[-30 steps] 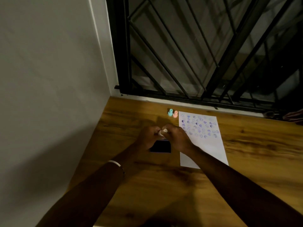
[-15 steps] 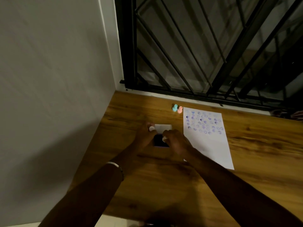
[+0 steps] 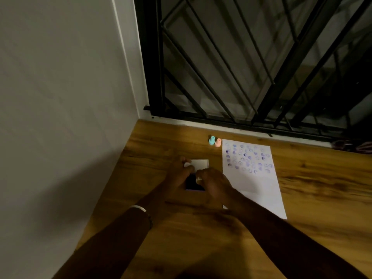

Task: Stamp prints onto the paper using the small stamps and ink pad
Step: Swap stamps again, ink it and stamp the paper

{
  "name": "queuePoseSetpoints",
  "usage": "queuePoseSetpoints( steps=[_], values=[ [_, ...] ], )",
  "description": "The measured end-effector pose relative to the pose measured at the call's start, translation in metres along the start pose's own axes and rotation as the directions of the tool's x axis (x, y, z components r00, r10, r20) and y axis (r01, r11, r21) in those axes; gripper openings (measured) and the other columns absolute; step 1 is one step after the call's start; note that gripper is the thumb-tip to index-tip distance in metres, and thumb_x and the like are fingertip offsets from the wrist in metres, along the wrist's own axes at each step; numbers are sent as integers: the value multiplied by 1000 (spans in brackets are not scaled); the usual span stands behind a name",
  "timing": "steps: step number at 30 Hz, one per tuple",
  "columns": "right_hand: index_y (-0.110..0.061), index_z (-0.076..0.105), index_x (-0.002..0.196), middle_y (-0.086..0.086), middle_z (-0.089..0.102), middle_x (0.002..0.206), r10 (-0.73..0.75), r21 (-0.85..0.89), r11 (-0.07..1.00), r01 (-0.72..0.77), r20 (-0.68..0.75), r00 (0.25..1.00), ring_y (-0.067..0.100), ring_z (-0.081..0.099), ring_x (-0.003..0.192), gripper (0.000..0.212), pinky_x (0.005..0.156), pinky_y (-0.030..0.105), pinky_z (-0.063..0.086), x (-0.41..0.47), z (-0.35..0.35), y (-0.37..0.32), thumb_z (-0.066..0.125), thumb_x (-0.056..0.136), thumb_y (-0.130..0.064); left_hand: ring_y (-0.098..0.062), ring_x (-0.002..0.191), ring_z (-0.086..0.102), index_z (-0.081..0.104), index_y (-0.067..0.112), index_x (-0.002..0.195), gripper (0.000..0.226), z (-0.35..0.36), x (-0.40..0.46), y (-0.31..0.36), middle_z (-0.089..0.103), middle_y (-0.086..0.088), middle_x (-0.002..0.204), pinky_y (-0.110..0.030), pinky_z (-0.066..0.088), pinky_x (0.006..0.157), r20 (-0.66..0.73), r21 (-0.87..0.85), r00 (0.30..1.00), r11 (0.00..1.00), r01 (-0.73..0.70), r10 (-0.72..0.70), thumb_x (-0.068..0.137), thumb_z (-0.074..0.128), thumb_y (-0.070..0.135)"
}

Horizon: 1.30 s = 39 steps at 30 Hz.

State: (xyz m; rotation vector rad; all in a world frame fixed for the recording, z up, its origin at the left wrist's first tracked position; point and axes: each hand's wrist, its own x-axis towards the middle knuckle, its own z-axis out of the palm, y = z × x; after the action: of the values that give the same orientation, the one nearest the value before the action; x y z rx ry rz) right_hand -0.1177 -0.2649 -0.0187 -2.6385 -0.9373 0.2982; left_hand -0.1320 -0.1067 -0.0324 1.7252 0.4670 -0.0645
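Observation:
The ink pad (image 3: 190, 184) lies open on the wooden table, its dark pad facing up and its white lid (image 3: 201, 163) folded back behind it. My left hand (image 3: 178, 173) grips the lid's left edge. My right hand (image 3: 213, 182) pinches a small white stamp (image 3: 198, 179) over the right side of the pad. To the right lies the white paper (image 3: 258, 195), whose upper half carries rows of purple prints. A blue stamp (image 3: 211, 141) and a pink stamp (image 3: 218, 142) stand upright together by the paper's far left corner.
A grey wall (image 3: 60, 117) runs along the table's left side. A black metal window grille (image 3: 241, 67) closes off the far edge. The wooden table (image 3: 322, 188) stretches out to the right of the paper and toward me.
My hands were joined above the shut pad a second ago. They have since separated, the white lid is folded back, and my right hand has come down with the stamp onto the dark pad.

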Motion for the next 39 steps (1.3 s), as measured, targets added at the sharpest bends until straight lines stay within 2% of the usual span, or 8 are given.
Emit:
queuePoseSetpoints(
  steps=[5,13,20,26,30,35,37,39],
  values=[
    [-16,68,105,7,72,103,49,136,990,-33,-121,991,20,68,92,16,80,34,57,-11,-11,3,57,95,-23,-15,78,57,56,15,91,13,12,8,18,57,-3,90,-22,43,59,20,24,1000,1000,11,-11,82,64,10],
    [-11,65,109,8,71,103,219,-14,974,-226,-188,957,24,68,93,25,82,35,55,-36,-39,56,49,98,-27,-21,87,67,61,12,102,16,65,7,38,67,-8,101,-37,58,76,269,216,958,964,-158,97,93,58,25],
    [-9,58,103,13,68,88,433,-47,892,-450,-200,879,22,56,66,28,52,22,35,-62,-59,120,35,102,-25,-23,108,63,60,18,118,33,132,-11,45,66,-6,120,-34,51,89,475,580,857,660,-477,202,90,62,36],
    [-7,55,107,12,66,85,525,-57,837,-545,-204,827,20,53,63,33,52,30,45,-72,-70,151,30,105,-29,-33,108,57,42,12,130,71,171,-29,43,54,-15,124,-44,47,88,655,674,728,279,-684,205,79,66,55],
    [-8,54,108,9,60,81,532,-123,821,-558,-190,825,21,52,64,33,50,22,33,-66,-68,158,30,105,-31,-34,107,54,43,7,127,79,179,-36,38,52,-17,121,-46,44,92,673,701,721,166,-693,167,74,71,57],
    [-8,59,113,15,66,101,536,-224,786,-576,-218,816,32,66,93,43,69,36,48,-59,-70,159,26,100,-31,-34,109,54,38,1,135,90,183,-37,33,51,-18,124,-47,43,95,664,730,737,104,-675,127,71,76,52],
    [-7,63,110,13,67,91,457,-324,783,-531,-278,845,29,66,80,54,65,34,53,-61,-72,162,17,102,-32,-35,111,54,33,0,139,96,184,-38,32,51,-19,126,-48,42,96,664,731,738,98,-675,120,71,76,52],
    [-10,66,106,9,67,80,455,-472,749,-465,-144,879,25,64,66,37,56,29,53,-65,-71,161,38,102,-34,-35,112,54,31,0,142,98,185,-39,31,51,-19,128,-49,42,98,666,733,736,81,-676,118,72,75,53]
  ],
)
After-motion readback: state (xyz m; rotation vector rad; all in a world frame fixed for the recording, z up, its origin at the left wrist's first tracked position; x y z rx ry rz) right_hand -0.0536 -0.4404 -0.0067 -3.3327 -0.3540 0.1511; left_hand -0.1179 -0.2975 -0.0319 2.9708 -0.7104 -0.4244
